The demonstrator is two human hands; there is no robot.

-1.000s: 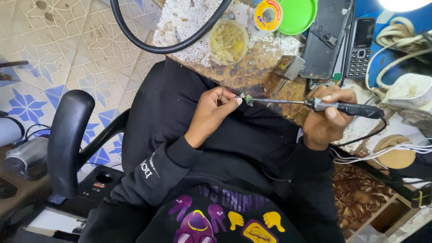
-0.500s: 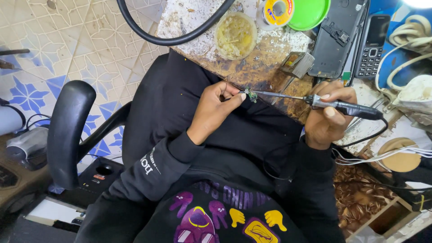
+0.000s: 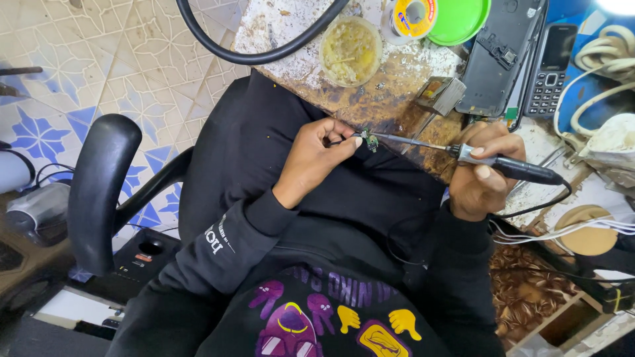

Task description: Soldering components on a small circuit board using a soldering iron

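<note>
Here, I am watching the left hand (image 3: 311, 158) pinching a tiny green circuit piece (image 3: 371, 140) between thumb and fingertips, holding it just off the near edge of the worn workbench (image 3: 397, 99). The right hand (image 3: 479, 175) is wrapping closed around the black handle of a soldering iron (image 3: 509, 166), and the iron's thin metal tip is reaching toward nine o'clock and touching the circuit piece.

At twelve o'clock from the left hand, a round clear tub (image 3: 350, 49) is sitting on the bench, holding a yellowish paste with a thin stick lying in it. At one o'clock from that tub, a green lid (image 3: 463, 20) is lying with a spool of solder wire (image 3: 411, 14) partly in it. A small metal box (image 3: 440, 94) is sitting at twelve o'clock from the iron's shaft. Beyond it, a black phone back cover (image 3: 499, 59) is lying beside a keypad phone (image 3: 552, 69). A black hose (image 3: 251, 53) is curving across the bench's far corner at eleven o'clock. A black chair armrest (image 3: 99, 192) is standing at nine o'clock from the sleeve.
</note>
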